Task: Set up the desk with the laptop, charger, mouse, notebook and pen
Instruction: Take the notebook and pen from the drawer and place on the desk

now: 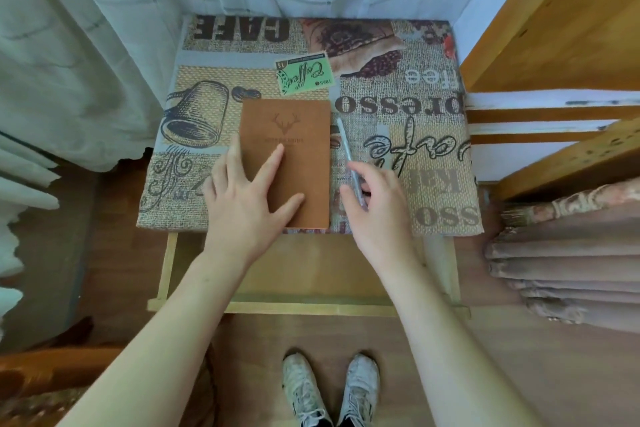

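The worktop wears a coffee-print cloth, with only two of the task's things on it. The brown notebook lies flat near the front edge — the left hand presses it with straight, spread fingers, grip released. Just right of it lies the pen, its near end pinched by the right hand. To do this well, I'd hold the notebook steady and set the pen parallel to its edge — close, not overlapping.

Tablecloth print reads "CAFE", "Coffee", "1865", upside down.
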